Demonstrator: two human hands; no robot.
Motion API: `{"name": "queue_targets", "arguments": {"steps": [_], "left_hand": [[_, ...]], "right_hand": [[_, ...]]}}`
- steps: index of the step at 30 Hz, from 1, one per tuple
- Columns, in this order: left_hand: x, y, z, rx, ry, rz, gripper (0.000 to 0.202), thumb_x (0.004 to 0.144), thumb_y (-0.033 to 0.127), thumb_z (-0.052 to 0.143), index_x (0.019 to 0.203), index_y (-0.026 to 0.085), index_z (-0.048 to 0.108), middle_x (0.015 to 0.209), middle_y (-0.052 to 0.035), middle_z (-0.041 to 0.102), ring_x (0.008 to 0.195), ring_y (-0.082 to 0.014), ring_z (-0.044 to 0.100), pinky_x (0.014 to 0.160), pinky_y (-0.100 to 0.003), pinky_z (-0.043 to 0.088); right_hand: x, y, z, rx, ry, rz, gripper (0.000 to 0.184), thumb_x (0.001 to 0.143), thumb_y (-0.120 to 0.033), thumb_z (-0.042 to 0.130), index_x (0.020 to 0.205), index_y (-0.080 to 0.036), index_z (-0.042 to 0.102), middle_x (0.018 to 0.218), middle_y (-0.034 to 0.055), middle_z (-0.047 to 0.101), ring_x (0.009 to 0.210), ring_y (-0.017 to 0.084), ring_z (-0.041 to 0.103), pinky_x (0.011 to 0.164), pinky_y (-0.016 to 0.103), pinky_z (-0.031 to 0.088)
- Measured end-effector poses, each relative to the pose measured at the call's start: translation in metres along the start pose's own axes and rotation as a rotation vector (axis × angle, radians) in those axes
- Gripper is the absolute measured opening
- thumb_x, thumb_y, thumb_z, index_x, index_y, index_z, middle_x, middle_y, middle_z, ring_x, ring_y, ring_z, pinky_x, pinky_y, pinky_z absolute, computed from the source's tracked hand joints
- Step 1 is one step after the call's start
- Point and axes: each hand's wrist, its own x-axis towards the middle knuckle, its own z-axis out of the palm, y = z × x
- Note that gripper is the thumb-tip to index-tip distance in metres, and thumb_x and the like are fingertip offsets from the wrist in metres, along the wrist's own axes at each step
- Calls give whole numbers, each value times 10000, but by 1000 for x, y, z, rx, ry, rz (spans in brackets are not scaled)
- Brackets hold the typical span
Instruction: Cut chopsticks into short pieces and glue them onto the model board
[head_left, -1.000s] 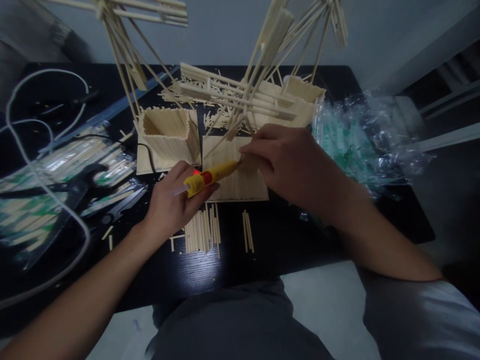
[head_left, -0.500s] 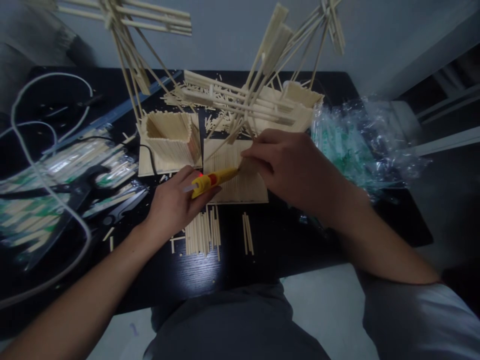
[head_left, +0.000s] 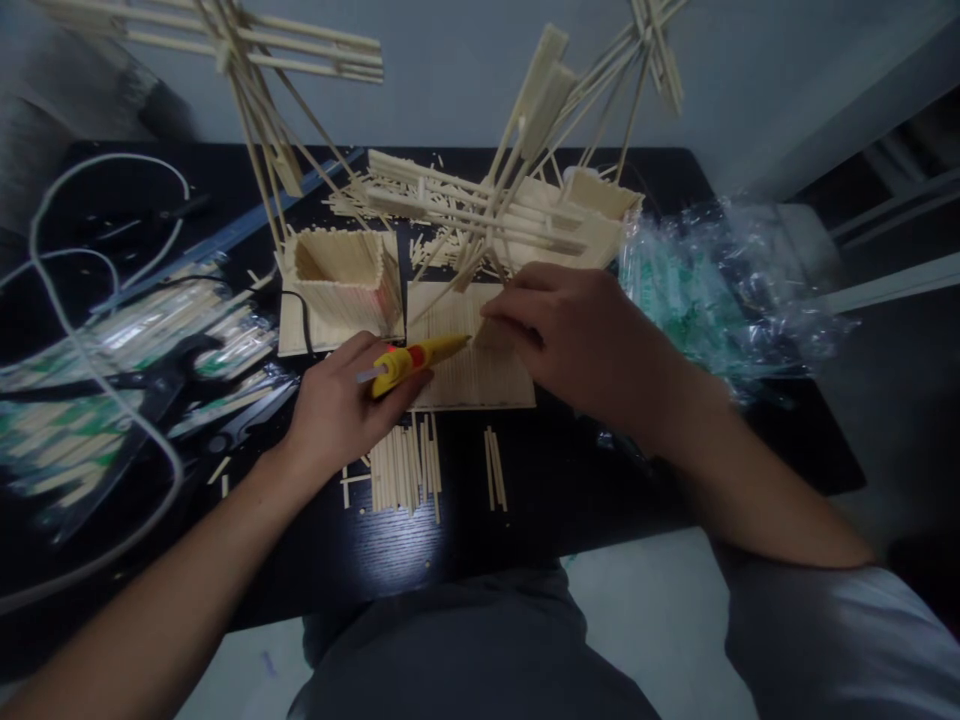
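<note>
My left hand is wrapped round a yellow hot glue gun, a clear glue stick poking from its back end. The nozzle points right, over a flat panel of wooden sticks, just short of my right fingertips. My right hand is closed in a pinch above the panel's right side; what it pinches is hidden by the fingers. Right behind it stands a stick-built windmill frame with crossed blades, its lower end close to the panel. Loose sticks lie in front of the panel.
A stick box on a base stands left, beneath another windmill frame. Cut stick pieces are heaped behind. Bagged sticks, black-handled cutters and a white cable lie left; crumpled plastic bags lie right.
My left hand has drawn the glue gun slightly left, so its nozzle is a little farther from my right fingers. My right hand stays almost in place, still pinched.
</note>
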Motion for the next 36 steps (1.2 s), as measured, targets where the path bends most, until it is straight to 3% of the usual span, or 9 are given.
{"name": "queue_targets", "arguments": {"steps": [8, 21, 28, 36], "left_hand": [[0, 3, 4, -30, -44, -1, 248, 1102, 381, 712, 912, 228, 667, 887, -24, 667, 785, -187, 676, 663, -315, 475], [-2, 3, 4, -7, -81, 24, 265, 1139, 434, 659, 995, 219, 715, 928, -25, 681, 798, -178, 690, 666, -301, 468], [0, -3, 0, 32, -14, 14, 237, 1119, 428, 688, 998, 228, 728, 936, -33, 694, 817, -191, 702, 676, -310, 486], [-2, 3, 5, 15, -72, 17, 278, 1150, 430, 647, 996, 206, 705, 930, -36, 682, 819, -194, 702, 667, -307, 479]], "right_hand": [[-2, 1, 0, -3, 6, 0, 252, 1069, -179, 675, 1209, -241, 875, 1104, 129, 845, 1022, 320, 766, 855, 430, 564], [1, -3, -6, -49, -96, 21, 285, 1072, -132, 633, 1246, -153, 858, 1159, 157, 833, 1042, 285, 755, 900, 392, 529], [1, -2, -4, -50, -90, 17, 320, 1083, -67, 565, 1167, -130, 867, 1154, 139, 823, 1027, 254, 760, 907, 370, 526], [1, -1, 0, -59, -87, 8, 319, 1061, -16, 568, 1135, -106, 865, 1171, 143, 815, 1062, 259, 762, 917, 360, 528]]}}
